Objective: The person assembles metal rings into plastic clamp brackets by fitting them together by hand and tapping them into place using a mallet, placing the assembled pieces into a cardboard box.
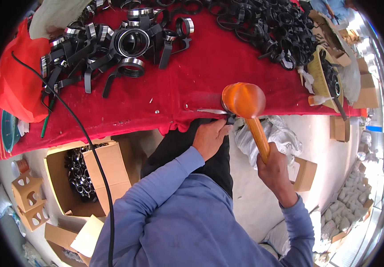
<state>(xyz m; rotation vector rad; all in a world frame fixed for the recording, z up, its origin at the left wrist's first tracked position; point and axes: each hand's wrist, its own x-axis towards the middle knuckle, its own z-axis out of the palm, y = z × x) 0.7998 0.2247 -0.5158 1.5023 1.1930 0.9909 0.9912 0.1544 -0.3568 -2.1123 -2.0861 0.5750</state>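
Right hand [275,165] grips orange mallet [245,101] handle; left hand [210,137] at red table [192,75] edge.

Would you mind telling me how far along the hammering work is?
Done: a heap of black clamps with silver rings lies on the red cloth-covered table. In hand: the right hand swings an orange rubber mallet; the left hand steadies a small piece at the edge. Left: a pile of plain black rings.

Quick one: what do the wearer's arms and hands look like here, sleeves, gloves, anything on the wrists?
Both arms wear long blue sleeves reaching the wrists. The left hand and right hand are bare: no gloves, and no watch or band shows on either wrist. The sleeve fabric is plain, without visible markings.
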